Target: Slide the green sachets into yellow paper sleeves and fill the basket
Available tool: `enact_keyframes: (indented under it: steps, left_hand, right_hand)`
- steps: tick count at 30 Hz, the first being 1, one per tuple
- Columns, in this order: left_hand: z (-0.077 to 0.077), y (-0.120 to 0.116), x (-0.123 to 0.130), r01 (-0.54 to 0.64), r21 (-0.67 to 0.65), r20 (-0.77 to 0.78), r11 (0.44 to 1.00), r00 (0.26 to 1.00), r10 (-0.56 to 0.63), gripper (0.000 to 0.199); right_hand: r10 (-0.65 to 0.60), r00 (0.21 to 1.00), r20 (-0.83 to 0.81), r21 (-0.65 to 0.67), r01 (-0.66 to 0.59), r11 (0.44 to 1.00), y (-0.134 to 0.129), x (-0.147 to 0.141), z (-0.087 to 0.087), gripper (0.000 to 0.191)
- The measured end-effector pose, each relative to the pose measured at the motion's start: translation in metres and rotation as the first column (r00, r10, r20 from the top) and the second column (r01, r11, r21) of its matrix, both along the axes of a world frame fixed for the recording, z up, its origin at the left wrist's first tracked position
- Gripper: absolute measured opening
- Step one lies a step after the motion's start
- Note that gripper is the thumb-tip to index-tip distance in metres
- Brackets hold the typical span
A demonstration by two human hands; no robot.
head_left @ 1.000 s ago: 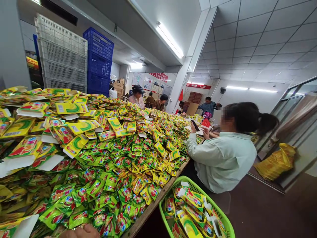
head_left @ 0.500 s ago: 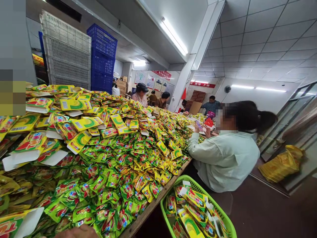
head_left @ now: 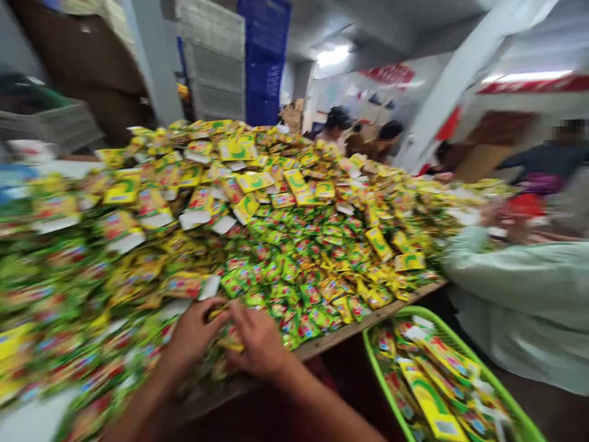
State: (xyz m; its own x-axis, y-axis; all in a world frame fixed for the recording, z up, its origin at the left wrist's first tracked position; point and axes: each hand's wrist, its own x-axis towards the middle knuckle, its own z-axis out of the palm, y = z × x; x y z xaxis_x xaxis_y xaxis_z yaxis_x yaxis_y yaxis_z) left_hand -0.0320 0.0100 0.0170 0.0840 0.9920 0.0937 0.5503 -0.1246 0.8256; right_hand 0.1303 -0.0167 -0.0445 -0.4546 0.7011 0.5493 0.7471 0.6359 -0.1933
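Note:
My left hand [head_left: 194, 331] and my right hand [head_left: 261, 342] meet low over the near edge of the table. Their fingers are bent around small yellow packets [head_left: 233, 339], which are partly hidden and blurred. Just beyond my fingers lies a yellow-and-red box [head_left: 184, 285] with a white flap sticking up. Green sachets [head_left: 276, 270] with red print spread over the table past my right hand. To the left, more sachets and boxes are smeared by motion.
A heap of yellow boxes [head_left: 248, 181] rises at the back. A green basket [head_left: 494, 371] of filled-looking boxes stands below the table edge [head_left: 331, 336] at right. A person in a pale green shirt [head_left: 519, 288] sits beyond it. Stacked white crates [head_left: 211, 61] and blue crates [head_left: 263, 61] stand behind.
The view has swung left and down, so everything sits further right. Both hands now show, together on small packets; before, only part of one hand showed at the bottom edge.

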Motion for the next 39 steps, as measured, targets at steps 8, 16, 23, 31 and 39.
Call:
enact_keyframes:
  steps: [8, 16, 23, 31, 39]
  left_hand:
    - [-0.003, -0.016, -0.005, -0.05, -0.067, 0.033, 0.996, 0.998, 0.053, 0.014]
    - [-0.011, -0.015, 0.01, -0.011, -0.044, 0.163, 0.999, 0.986, 0.019, 0.02]
    - [-0.003, -0.011, -0.006, 0.108, -0.182, 0.092, 0.977, 0.991, -0.093, 0.033]
    - [-0.009, -0.023, 0.018, -0.079, -0.037, -0.043, 0.996, 0.996, 0.077, 0.024]
    - [-0.004, -0.023, 0.01, 0.139, -0.131, -0.018, 0.982, 0.99, -0.143, 0.023]
  right_hand:
    - [0.037, 0.997, -0.063, 0.017, -0.036, 0.999, 0.004, 0.002, -0.006, 0.075]
    - [-0.036, 0.996, -0.081, -0.003, 0.035, 0.999, 0.006, 0.003, -0.007, 0.076]
    - [0.006, 0.999, -0.048, 0.034, -0.004, 0.999, 0.002, 0.002, -0.003, 0.078]
    - [-0.036, 0.999, -0.01, 0.033, 0.036, 0.999, 0.003, 0.004, -0.004, 0.076]
    - [-0.036, 0.999, -0.011, 0.032, 0.036, 0.999, 0.003, 0.005, -0.004, 0.075]
